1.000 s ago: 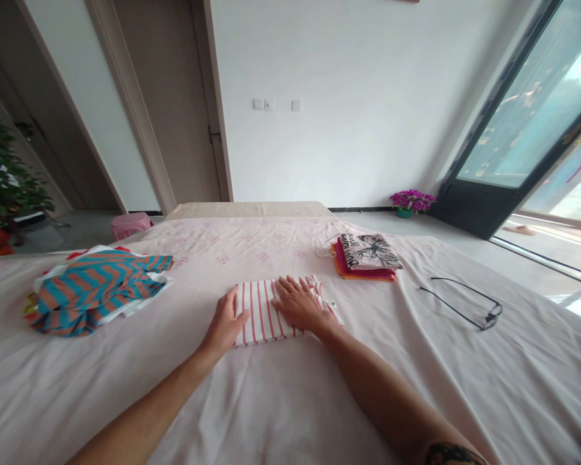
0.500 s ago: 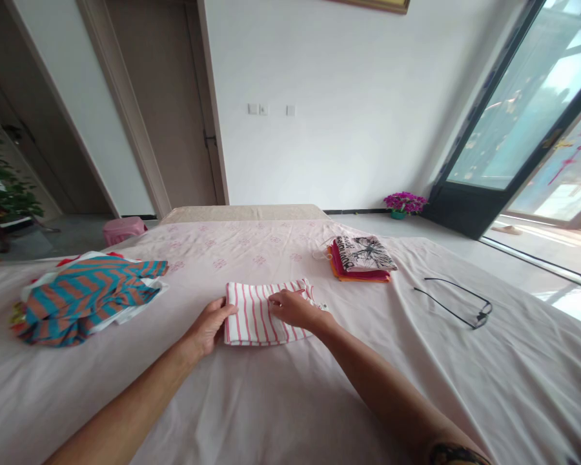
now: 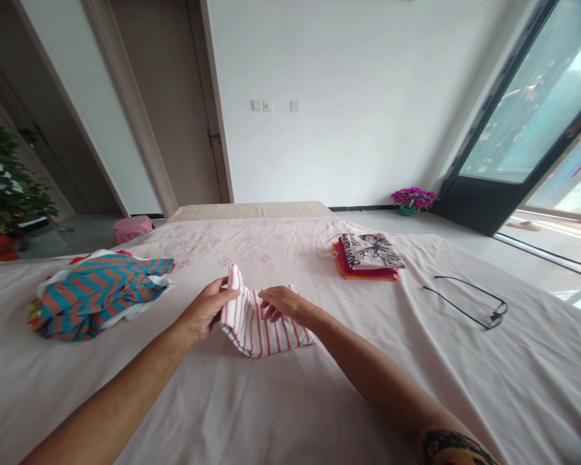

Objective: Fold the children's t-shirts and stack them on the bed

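A white garment with red stripes [image 3: 261, 332], folded into a small rectangle, lies on the bed sheet in front of me. My left hand [image 3: 207, 309] pinches its left edge between thumb and fingers and holds that side raised, so the cloth curves upward. Over the garment's right half is my right hand [image 3: 281, 303], palm down, its fingers loosely bent and apart. Whether the right fingertips touch the cloth I cannot tell. Part of the garment is hidden under the right hand.
To the left lies a heap of clothes, a blue-and-orange striped shirt [image 3: 106, 290] on top. A folded stack [image 3: 375, 255] with a butterfly-print piece sits at the right, near black-framed glasses [image 3: 496, 315]. The pale sheet [image 3: 184, 400] has wrinkles.
My left hand has lifted the left edge of the striped garment, which was flat before. My right hand has shifted slightly left, its fingers loosening. The view has turned a little.
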Available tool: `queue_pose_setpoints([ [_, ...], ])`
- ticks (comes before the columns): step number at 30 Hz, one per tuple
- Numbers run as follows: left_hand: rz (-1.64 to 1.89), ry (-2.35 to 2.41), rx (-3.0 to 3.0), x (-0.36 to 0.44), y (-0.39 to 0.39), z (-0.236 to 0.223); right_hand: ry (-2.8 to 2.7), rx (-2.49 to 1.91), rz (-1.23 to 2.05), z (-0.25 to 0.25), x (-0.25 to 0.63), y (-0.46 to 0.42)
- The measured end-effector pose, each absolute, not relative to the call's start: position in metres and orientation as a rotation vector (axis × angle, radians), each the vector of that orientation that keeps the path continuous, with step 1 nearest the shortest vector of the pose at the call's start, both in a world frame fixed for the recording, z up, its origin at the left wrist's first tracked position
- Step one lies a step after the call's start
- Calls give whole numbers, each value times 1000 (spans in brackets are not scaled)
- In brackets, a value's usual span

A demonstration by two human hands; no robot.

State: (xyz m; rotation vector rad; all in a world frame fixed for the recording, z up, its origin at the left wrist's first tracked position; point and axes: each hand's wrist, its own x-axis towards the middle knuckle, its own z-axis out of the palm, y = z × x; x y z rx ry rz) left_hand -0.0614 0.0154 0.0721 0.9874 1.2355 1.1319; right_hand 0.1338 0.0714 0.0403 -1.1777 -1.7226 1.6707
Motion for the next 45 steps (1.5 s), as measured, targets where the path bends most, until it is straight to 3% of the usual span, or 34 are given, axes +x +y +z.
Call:
queue_pose_setpoints([
  [6, 1076, 1240, 1052, -15, 23, 81, -1248, -1002, 2138, 45, 161, 76],
  [10, 1003, 1174, 1087, 13, 27, 78, -1195, -942, 2160, 45, 176, 80],
  [19, 1233, 1574, 1899, 12, 33, 18, -1291, -1120, 1702, 28, 186, 77],
  [23, 973, 1666, 2291, 24, 31, -6, -1452, -1131, 1531, 21, 194, 80],
  [27, 678, 1774, 2492, 40, 23, -20, -1811, -1345, 1076, 14, 203, 83],
  [30, 605, 1801, 2572, 46, 14, -26, -2058, -1491, 723, 11, 210, 84],
  [33, 556, 1796, 2563, 46, 9, -26, -2141, -1563, 596, 11, 215, 84],
  [38, 479, 1781, 2484, 44, 5, -21, -2121, -1592, 644, 16, 215, 90],
  [45, 463, 1837, 2432, 39, -12, -22, -1820, -1621, 1267, 25, 202, 99],
])
